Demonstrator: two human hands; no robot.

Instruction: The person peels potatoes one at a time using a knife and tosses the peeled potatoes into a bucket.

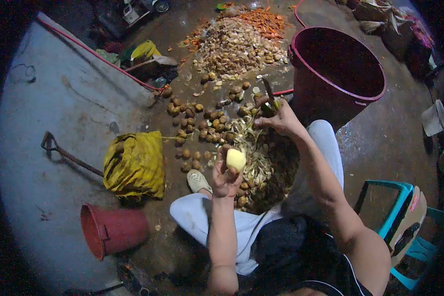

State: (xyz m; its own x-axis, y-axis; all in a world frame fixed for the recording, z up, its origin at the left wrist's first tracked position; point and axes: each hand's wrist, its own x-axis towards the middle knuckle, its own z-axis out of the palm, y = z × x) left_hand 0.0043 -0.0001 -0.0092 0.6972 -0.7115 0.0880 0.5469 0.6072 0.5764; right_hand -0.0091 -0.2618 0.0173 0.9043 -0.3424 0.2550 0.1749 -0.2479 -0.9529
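Note:
In my left hand is a peeled, pale yellow potato, with the fingers wrapped round its side. My right hand is raised further out and closed on a knife, whose dark blade points up and away. Below and between the hands lie long pale peelings. Many unpeeled brown potatoes are scattered on the wet floor just beyond my left hand.
A large maroon tub stands at the right, beyond my right hand. Farther off is a heap of pale peelings beside orange scraps. At left are a yellow sack, a shovel handle and a tipped red bucket. A teal stool sits right.

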